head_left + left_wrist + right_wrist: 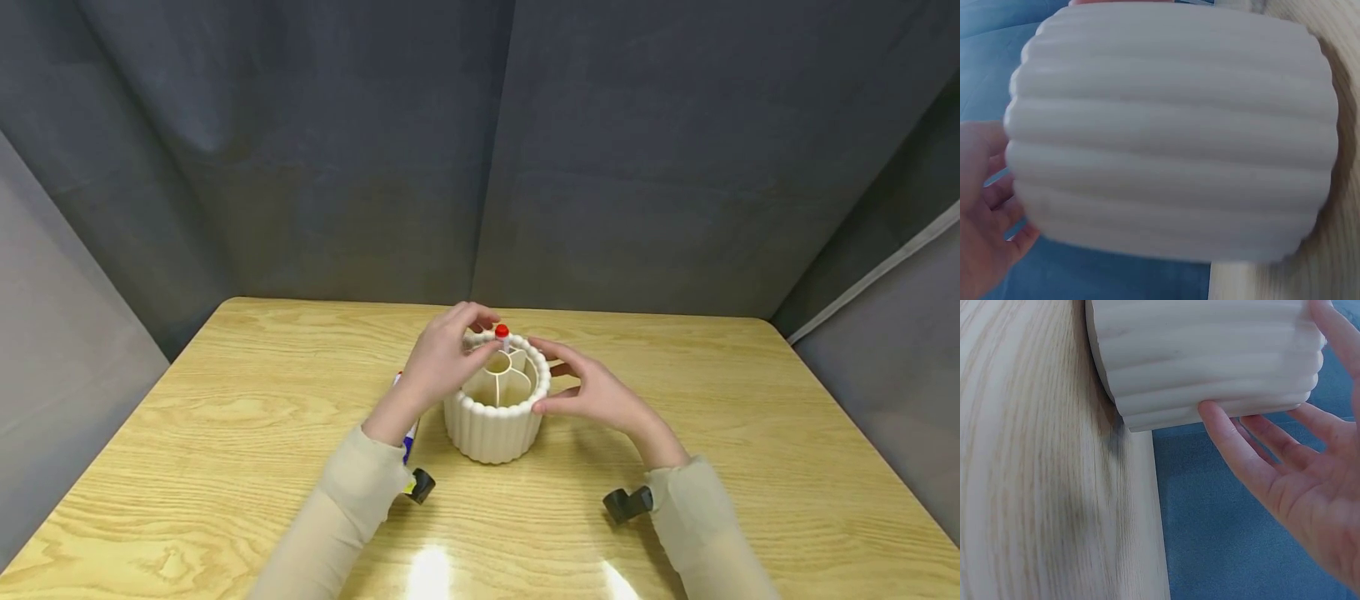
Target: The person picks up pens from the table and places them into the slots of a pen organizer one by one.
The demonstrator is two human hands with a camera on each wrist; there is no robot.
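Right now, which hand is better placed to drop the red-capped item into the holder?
Left. The left hand already pinches the red-capped item above the holder; the right hand only steadies its rim.

Even overhead light glares off the table [675,517]; wrist views blurred.

No readable text, labels, brands or numbers on anything in view

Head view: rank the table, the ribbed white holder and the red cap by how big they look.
1. Wooden table, largest by far.
2. Ribbed white holder.
3. Red cap, a small dot at the holder's far rim, pinched by the left hand.
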